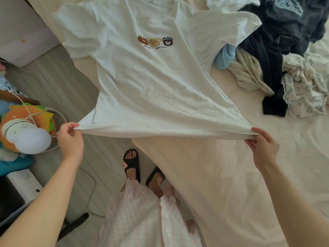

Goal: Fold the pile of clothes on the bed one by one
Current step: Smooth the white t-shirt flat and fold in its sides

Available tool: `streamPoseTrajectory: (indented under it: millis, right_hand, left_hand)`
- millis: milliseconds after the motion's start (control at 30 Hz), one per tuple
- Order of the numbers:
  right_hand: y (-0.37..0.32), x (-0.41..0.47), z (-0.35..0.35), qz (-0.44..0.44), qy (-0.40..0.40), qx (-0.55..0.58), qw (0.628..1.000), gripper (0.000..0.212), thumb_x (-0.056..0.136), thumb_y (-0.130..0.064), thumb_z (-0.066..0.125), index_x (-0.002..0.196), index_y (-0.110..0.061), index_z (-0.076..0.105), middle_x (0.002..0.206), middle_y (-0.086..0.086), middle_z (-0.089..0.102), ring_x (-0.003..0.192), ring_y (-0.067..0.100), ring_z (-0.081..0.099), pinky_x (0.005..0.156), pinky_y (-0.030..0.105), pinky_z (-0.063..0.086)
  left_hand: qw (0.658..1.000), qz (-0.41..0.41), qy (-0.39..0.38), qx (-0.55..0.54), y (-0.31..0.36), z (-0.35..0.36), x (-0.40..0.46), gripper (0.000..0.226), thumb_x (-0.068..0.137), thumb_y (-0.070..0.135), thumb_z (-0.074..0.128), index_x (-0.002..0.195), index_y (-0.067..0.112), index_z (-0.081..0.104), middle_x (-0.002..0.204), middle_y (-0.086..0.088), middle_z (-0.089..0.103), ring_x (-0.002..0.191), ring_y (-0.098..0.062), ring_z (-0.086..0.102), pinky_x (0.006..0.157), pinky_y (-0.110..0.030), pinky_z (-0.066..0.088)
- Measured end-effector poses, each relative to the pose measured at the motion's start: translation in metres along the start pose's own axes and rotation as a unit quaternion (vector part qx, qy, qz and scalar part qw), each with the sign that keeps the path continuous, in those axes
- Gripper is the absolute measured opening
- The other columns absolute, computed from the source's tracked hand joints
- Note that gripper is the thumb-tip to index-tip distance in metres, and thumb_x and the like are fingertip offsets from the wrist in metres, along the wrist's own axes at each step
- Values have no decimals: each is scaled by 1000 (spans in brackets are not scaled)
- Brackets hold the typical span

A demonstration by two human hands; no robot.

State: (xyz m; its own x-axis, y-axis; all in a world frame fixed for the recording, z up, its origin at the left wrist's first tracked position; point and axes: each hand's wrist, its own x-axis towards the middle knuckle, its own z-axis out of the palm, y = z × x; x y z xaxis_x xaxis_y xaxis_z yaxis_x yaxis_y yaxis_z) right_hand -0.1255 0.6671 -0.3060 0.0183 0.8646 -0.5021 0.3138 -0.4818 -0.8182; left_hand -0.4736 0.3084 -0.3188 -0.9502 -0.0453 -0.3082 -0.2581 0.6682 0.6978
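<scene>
Pinching the hem corners, the left hand point(70, 138) and right hand point(263, 146) stretch a white cotton T-shirt with three bear faces point(154, 82) over the cream bed point(249, 175); light, limp fabric, likely to sag; the hem corners and shoulders look the best holds; the pile of crumpled dark and pale clothes point(284, 59) waits beside it.

Pale tiled floor point(71, 90) beside bed point(231, 175)

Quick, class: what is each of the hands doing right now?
Left hand: pinches the left hem corner of the white T-shirt.
Right hand: pinches the T-shirt's right hem corner.
</scene>
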Motion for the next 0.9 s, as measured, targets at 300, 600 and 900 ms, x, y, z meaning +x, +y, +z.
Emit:
streamPoseTrajectory:
  millis: [300,600,900]
  right_hand:
    - [1,0,11,93,24,122,988,16,90,5,54,89,-9,62,73,4,65,70,8,65,69,18,53]
    - [-3,-5,26,130,77,181,972,24,91,7,44,89,-10,60,80,1,61,73,9,59,69,15,49]
    - [-18,-16,28,163,94,223,956,34,89,7,39,110,-12,58,99,3,61,96,15,62,82,35,51]
  left_hand:
    - [990,-42,-12,-134,7,26,9,40,92,-6,31,84,33,37,117,-5,44,96,-13,54,69,-22,53]
    - [978,-124,-46,-159,2,33,26,29,90,-3,53,118,1,58,111,-13,60,101,-21,60,85,-25,50]
    - [994,-53,1,-100,8,12,7,21,96,-1,34,97,18,44,113,-5,46,98,-20,51,63,-18,49]
